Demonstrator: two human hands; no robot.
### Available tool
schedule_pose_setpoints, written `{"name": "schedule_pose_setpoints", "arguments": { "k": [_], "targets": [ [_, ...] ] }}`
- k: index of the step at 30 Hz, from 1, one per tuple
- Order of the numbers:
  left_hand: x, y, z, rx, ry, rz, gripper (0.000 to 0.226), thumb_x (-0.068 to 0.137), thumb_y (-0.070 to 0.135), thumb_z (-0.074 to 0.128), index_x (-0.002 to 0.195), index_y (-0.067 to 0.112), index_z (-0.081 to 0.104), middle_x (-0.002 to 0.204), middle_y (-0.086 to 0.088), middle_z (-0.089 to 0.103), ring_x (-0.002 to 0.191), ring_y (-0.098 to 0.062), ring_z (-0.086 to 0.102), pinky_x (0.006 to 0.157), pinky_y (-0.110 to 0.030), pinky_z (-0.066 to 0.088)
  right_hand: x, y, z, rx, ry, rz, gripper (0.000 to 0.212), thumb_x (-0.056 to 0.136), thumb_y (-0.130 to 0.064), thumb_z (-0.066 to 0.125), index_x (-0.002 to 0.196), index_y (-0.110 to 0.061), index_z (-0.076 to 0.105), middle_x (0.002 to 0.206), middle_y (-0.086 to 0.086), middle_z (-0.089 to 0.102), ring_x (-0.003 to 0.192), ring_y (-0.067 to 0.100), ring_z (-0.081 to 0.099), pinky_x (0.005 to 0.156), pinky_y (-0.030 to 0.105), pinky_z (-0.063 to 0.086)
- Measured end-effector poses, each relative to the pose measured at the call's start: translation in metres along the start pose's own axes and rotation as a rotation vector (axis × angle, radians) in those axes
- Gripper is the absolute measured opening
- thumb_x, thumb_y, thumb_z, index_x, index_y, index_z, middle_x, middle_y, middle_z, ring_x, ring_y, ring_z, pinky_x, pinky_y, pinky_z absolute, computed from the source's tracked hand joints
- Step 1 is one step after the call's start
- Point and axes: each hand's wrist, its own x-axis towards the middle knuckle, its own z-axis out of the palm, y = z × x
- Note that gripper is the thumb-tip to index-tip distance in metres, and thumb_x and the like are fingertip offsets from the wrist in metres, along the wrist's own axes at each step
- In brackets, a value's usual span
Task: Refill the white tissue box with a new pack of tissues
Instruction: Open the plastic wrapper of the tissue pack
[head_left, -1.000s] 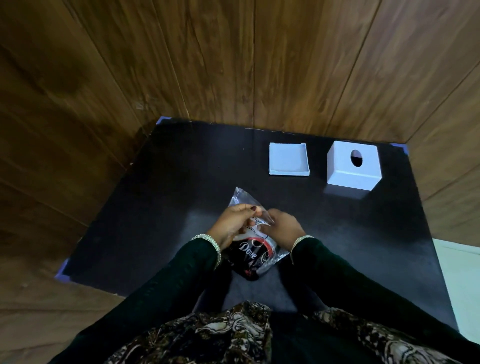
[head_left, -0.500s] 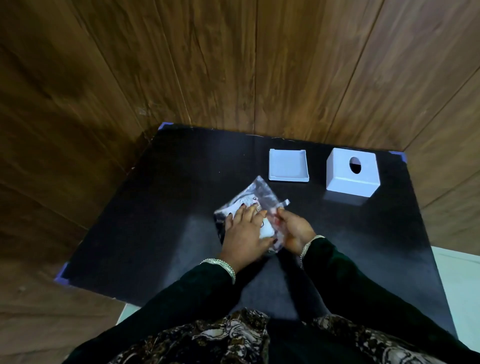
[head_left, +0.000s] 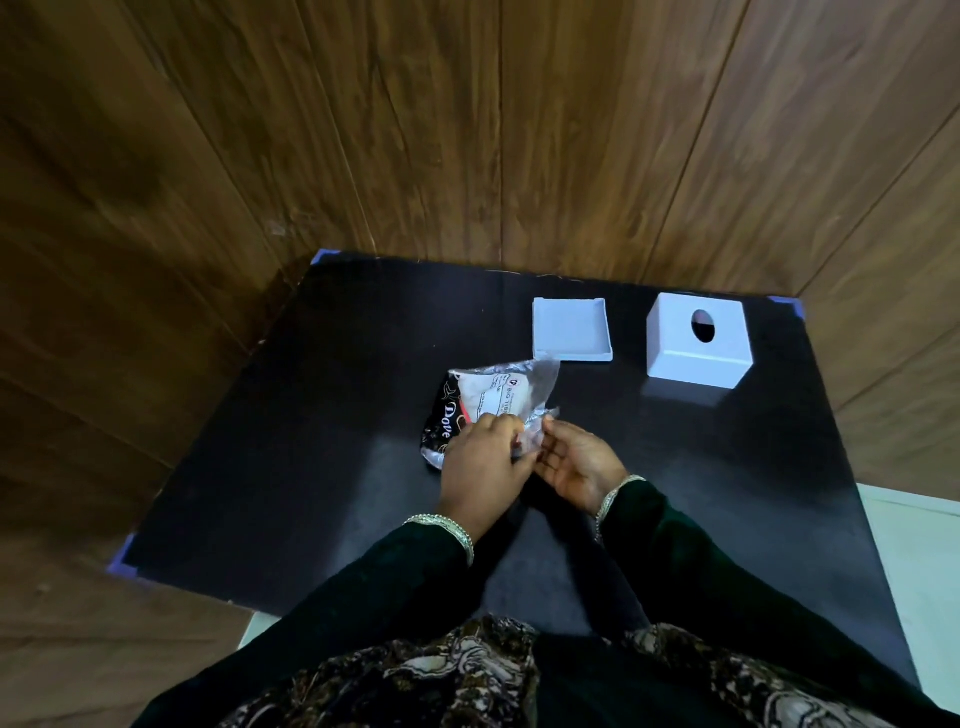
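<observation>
A tissue pack (head_left: 485, 402) in clear and black plastic wrap lies on the black mat (head_left: 311, 441) near the middle. My left hand (head_left: 480, 467) rests on its near end, fingers pinching the wrapper. My right hand (head_left: 579, 462) is palm-up beside it, thumb and fingers at the wrapper's right edge. The white tissue box cover (head_left: 698, 345), with an oval hole on top, stands at the back right. Its shallow white base tray (head_left: 571, 335) lies to the left of the cover, just beyond the pack.
Wooden panel walls (head_left: 467, 130) close in the mat at the back and both sides. Blue tape marks the mat corners (head_left: 122, 558). A pale floor strip (head_left: 914, 561) shows at the right edge. My dark sleeves fill the foreground.
The pack has gone from upright near my body to lying flat farther out on the mat. My left hand has slid to its near end, and my right hand has turned palm-up.
</observation>
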Motion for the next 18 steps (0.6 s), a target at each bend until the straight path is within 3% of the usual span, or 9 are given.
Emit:
{"name": "schedule_pose_setpoints", "arguments": {
  "k": [7, 10, 14, 18],
  "targets": [
    [-0.007, 0.003, 0.003, 0.166, 0.026, 0.024, 0.029, 0.084, 0.032, 0.047, 0.104, 0.016, 0.059, 0.105, -0.009, 0.064, 0.099, -0.031, 0.059, 0.084, -0.040, 0.046, -0.005, 0.008, -0.002, 0.070, -0.042, 0.005, 0.021, 0.095, -0.006, 0.046, 0.080, -0.007, 0.060, 0.055, 0.002, 0.071, 0.050, 0.012, 0.069, 0.053, 0.022, 0.058],
    [-0.009, 0.003, 0.002, 0.248, 0.061, 0.042, 0.025, 0.082, 0.029, 0.047, 0.095, 0.013, 0.061, 0.096, -0.009, 0.066, 0.091, -0.031, 0.062, 0.077, -0.039, 0.048, -0.007, 0.010, 0.003, 0.057, -0.025, 0.007, 0.020, 0.095, -0.007, 0.044, 0.080, -0.007, 0.058, 0.053, 0.002, 0.070, 0.047, 0.011, 0.068, 0.052, 0.022, 0.057],
    [-0.006, -0.003, -0.006, 0.091, 0.081, -0.057, 0.021, 0.090, 0.026, 0.041, 0.094, 0.014, 0.058, 0.097, -0.009, 0.068, 0.091, -0.032, 0.063, 0.076, -0.036, 0.046, -0.005, 0.011, 0.001, 0.069, 0.106, 0.035, 0.023, 0.094, -0.010, 0.043, 0.076, -0.008, 0.057, 0.048, 0.001, 0.067, 0.046, 0.013, 0.066, 0.050, 0.022, 0.055],
    [-0.006, -0.004, -0.017, -0.073, 0.130, -0.207, 0.019, 0.093, 0.027, 0.039, 0.099, 0.018, 0.055, 0.101, -0.009, 0.069, 0.093, -0.033, 0.062, 0.073, -0.035, 0.045, -0.004, 0.012, -0.006, 0.010, 0.303, -0.010, 0.021, 0.094, -0.008, 0.041, 0.078, -0.011, 0.054, 0.064, 0.004, 0.053, 0.058, 0.014, 0.050, 0.051, 0.023, 0.048]
  ]
}}
